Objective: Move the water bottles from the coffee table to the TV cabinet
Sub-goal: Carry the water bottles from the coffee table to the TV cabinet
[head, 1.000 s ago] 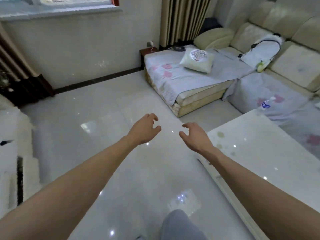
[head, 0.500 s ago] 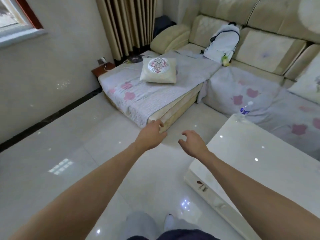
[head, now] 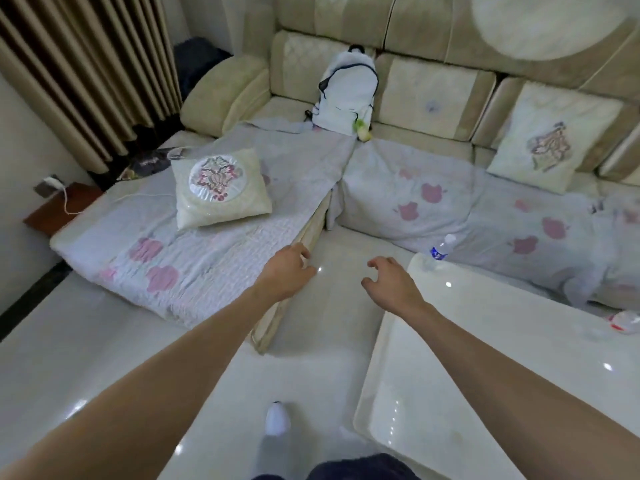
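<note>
A clear water bottle with a blue label and white cap (head: 439,251) stands upright at the far corner of the glossy white coffee table (head: 485,358). A second clear bottle with a red label (head: 623,322) lies on its side at the table's right edge. My right hand (head: 389,285) hovers empty, fingers spread, just left of the table's far corner and short of the upright bottle. Over the floor beside the chaise's corner my left hand (head: 289,273) is held out, empty, its fingers loosely curled.
A cream corner sofa (head: 433,84) with a grey flowered cover wraps the far side; its chaise (head: 194,251) juts out at left. Two cushions (head: 220,188) and a white backpack (head: 346,95) lie on it. A narrow strip of tiled floor (head: 329,341) runs between chaise and table.
The view has swung right and forward toward the sofa and coffee table. Both hands stay empty and outstretched; the upright bottle is now nearer, and the bottle lying at right has come into view.
</note>
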### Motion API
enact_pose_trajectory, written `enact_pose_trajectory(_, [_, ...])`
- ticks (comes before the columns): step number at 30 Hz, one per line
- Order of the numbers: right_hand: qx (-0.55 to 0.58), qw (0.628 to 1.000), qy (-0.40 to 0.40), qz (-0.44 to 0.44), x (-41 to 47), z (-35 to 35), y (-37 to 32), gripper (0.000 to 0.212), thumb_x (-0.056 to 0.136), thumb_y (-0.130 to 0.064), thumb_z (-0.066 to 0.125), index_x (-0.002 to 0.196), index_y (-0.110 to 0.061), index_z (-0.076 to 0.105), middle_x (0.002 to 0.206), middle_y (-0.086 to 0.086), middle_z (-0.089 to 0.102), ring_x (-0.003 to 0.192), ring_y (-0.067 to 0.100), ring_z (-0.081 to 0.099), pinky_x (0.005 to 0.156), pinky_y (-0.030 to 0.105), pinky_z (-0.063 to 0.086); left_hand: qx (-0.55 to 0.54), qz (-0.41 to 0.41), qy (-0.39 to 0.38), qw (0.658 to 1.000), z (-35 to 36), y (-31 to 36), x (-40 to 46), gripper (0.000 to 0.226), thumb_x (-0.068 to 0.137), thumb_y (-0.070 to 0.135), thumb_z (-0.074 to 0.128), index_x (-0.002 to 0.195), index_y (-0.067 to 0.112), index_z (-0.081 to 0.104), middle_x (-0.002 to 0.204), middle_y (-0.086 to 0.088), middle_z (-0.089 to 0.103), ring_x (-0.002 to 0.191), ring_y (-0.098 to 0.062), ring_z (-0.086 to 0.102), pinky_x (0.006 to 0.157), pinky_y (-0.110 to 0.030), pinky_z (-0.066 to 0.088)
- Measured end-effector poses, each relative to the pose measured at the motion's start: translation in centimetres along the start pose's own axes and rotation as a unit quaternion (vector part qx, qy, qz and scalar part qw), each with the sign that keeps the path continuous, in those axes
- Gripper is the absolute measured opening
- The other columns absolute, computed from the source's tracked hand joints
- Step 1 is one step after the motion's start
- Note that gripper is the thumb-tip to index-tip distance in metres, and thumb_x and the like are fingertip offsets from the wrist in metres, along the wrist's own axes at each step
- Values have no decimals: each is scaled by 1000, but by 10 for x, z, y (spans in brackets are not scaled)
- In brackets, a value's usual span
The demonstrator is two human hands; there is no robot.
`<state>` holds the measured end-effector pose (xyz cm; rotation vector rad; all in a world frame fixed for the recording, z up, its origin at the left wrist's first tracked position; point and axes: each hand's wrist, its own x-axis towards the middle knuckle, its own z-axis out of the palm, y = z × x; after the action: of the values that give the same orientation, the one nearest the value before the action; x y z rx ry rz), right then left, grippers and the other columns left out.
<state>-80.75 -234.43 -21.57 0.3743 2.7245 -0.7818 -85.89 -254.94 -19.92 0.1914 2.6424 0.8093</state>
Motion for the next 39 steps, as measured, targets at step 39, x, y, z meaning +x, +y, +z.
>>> enact_pose_trajectory(39, [390,645,147,641,421,-87,262,64,82,-10,61,141,-15,36,136,17,37,108,41,59,90,38,48,304,419,-477,711,267,406,618,31,85,26,60,115,16,60,108,-8,63,98,-24,60,80,-28,39])
